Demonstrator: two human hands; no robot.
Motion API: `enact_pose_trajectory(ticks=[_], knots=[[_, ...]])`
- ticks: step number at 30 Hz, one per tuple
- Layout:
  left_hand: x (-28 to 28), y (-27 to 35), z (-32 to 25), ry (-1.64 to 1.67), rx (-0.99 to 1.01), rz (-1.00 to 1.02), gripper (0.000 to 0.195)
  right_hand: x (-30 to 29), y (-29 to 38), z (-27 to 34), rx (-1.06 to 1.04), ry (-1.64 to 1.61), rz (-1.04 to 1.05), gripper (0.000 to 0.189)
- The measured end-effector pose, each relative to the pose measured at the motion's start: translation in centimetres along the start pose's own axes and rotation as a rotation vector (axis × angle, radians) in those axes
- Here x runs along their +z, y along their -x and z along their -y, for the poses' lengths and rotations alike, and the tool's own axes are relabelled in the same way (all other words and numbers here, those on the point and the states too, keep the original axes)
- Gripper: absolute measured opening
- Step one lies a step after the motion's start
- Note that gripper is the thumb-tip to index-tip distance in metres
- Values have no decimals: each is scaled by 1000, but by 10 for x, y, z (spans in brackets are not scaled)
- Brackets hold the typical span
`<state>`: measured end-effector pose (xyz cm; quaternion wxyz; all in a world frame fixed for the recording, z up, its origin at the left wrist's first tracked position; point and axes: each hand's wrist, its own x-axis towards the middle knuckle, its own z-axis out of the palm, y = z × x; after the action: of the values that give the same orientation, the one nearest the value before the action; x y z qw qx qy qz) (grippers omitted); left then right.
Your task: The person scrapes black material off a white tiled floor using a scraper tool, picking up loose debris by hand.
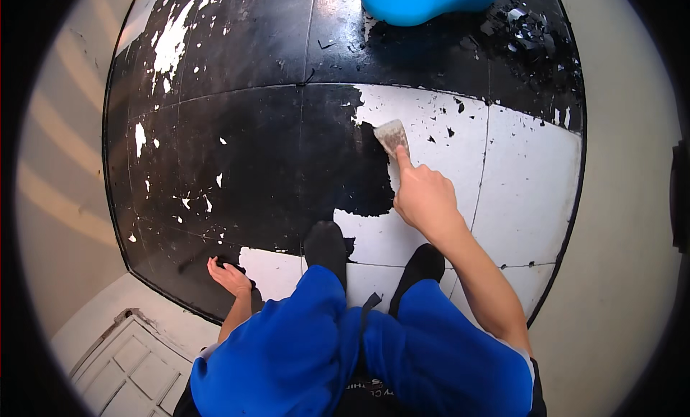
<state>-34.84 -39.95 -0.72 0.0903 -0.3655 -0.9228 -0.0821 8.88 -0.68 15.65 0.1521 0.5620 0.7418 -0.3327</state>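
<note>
My right hand [426,193] grips a scraper [392,136] with a worn, stained blade, its index finger laid along the blade. The blade lies by the ragged edge between the black coating [253,163] and the white tile floor [442,126]. The scraper's handle is hidden in the fist. My left hand [229,277] is held low at the left with its fingers loosely curled and apart, over or near the black floor; whether it touches is unclear. It holds nothing that I can see. My feet in black socks stand between the hands, below blue trousers.
A blue plastic container [415,4] stands at the top. A heap of black peeled flakes [528,34] lies at the upper right. Small black scraps [450,132] dot the white tiles. Pale walls [620,174] rise on both sides, and a white panelled door [132,363] is at the lower left.
</note>
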Motion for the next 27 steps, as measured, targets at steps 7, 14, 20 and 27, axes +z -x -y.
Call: enact_pose_trajectory(ticks=[7, 14, 20, 27], knots=[[0, -6, -13, 14, 20, 5, 46, 14, -11, -11, 7, -2, -24, 85], [1, -2, -4, -3, 14, -2, 46, -9, 35, -14, 62, -12, 246, 89], [-4, 0, -4, 16, -41, 3, 44, -18, 11, -16, -6, 54, 176, 89], [-5, -4, -9, 14, -47, 0, 43, -28, -8, -4, 19, 0, 165, 87]])
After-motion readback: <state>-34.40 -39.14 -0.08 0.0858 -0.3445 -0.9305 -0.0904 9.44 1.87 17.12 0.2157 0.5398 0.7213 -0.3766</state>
